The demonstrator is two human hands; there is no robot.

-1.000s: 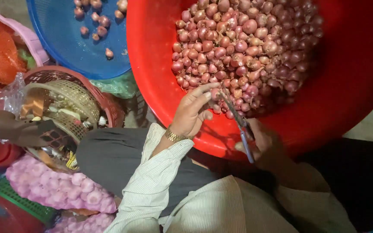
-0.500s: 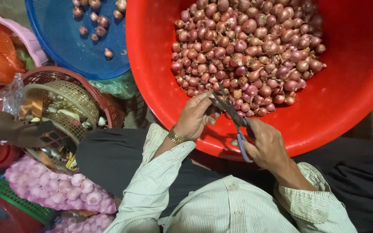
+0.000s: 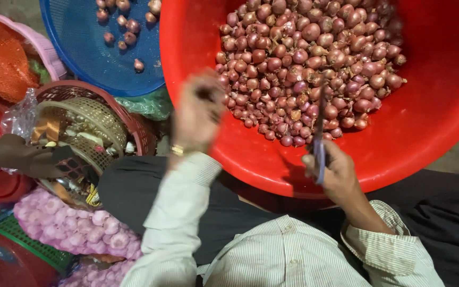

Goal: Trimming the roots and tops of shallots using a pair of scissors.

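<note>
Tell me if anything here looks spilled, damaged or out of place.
Nothing stands out. The shallots sit heaped inside the red tub, none over its rim. A few lie in the blue basket. The right hand holds a knife; the left hand is blurred.

Premises appear to be a market produce stall or bulk vegetable-sorting area: large red plastic basin (image 3: 399, 154) of shallots (image 3: 314, 64), blue mesh basket (image 3: 91, 58), pink net sacks of garlic (image 3: 75, 226), woven baskets (image 3: 88, 125) crowded together.
</note>
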